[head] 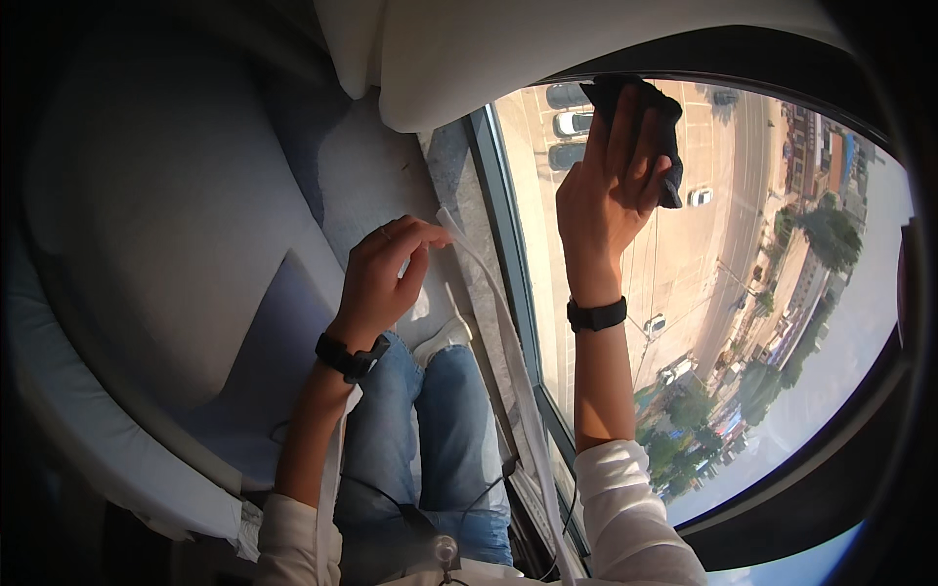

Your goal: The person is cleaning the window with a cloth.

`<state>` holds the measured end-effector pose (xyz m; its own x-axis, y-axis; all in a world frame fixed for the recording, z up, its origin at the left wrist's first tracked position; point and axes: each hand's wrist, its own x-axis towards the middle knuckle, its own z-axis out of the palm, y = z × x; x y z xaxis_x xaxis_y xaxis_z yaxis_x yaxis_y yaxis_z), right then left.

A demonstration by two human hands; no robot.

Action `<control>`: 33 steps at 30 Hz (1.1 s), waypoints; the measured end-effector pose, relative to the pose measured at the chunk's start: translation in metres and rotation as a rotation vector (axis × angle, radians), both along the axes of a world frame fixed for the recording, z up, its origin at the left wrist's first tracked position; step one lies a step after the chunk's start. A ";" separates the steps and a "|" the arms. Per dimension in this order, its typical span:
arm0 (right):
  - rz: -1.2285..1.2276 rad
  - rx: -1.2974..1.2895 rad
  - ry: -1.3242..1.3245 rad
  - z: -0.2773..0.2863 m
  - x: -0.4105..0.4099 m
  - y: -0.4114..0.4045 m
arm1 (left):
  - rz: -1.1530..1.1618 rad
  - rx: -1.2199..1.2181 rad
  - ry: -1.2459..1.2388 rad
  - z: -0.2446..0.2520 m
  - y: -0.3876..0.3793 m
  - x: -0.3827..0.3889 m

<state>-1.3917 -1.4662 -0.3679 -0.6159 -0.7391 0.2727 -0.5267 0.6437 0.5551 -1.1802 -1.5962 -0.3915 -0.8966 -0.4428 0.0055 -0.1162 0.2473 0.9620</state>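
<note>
A dark cloth (670, 117) lies pressed under the fingers of my right hand (604, 194), flat against the glass of a window (659, 256). My left hand (388, 271) is raised over the floor, left of the window frame, its fingers bent and the thumb near the index finger. The tips of its fingers are at a white fabric strap (498, 293), which runs down towards my body; whether they pinch it, I cannot tell. Each wrist bears a black band.
The window's metal frame (506, 242) and a stone sill (469, 183) run along my right side. White upholstered furniture (168, 220) stands at the left, and a pale padded edge (454, 66) hangs at the top. Outside, far below, are parked cars and a road.
</note>
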 end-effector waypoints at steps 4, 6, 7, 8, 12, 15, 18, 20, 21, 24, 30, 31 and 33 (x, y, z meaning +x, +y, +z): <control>0.091 0.217 -0.243 -0.127 0.005 0.014 | -0.028 -0.014 -0.059 -0.039 -0.011 0.018; 0.084 0.440 -0.387 -0.164 0.009 0.023 | -0.029 -0.037 -0.087 -0.042 -0.011 0.028; 0.000 0.554 -0.577 -0.170 0.011 0.028 | -0.026 -0.038 -0.094 -0.040 -0.011 0.033; 0.000 0.640 -0.534 -0.167 0.012 0.032 | -0.004 -0.010 -0.113 -0.035 -0.010 0.037; 0.073 0.277 -0.344 -0.061 0.024 0.055 | 0.057 0.070 -0.134 -0.006 -0.003 0.050; -0.086 0.196 -0.102 0.076 0.042 0.078 | 0.052 0.155 -0.194 0.009 0.005 0.049; -0.050 -0.142 0.148 0.164 0.057 0.093 | 0.035 0.160 -0.172 0.016 0.011 0.043; -0.041 -0.313 0.231 0.177 0.061 0.101 | 0.026 0.165 -0.173 0.015 0.016 0.039; -0.027 -0.388 0.267 0.164 0.060 0.103 | 0.022 0.169 -0.181 0.014 0.018 0.036; -0.080 -0.015 0.145 0.077 0.064 0.112 | 0.012 0.158 -0.118 -0.001 0.025 0.029; 0.059 0.347 -0.343 -0.143 0.069 0.125 | -0.036 0.088 -0.126 -0.042 0.040 0.027; 0.051 0.460 -0.436 -0.162 0.070 0.125 | -0.038 0.095 -0.110 -0.046 0.043 0.029; 0.071 0.458 -0.503 -0.174 0.071 0.126 | -0.053 0.046 -0.087 -0.051 0.050 0.030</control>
<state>-1.3212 -1.3401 -0.5422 -0.5319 -0.7547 -0.3841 -0.8240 0.3568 0.4401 -1.1502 -1.5461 -0.4427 -0.9150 -0.3927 -0.0925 -0.1877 0.2112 0.9593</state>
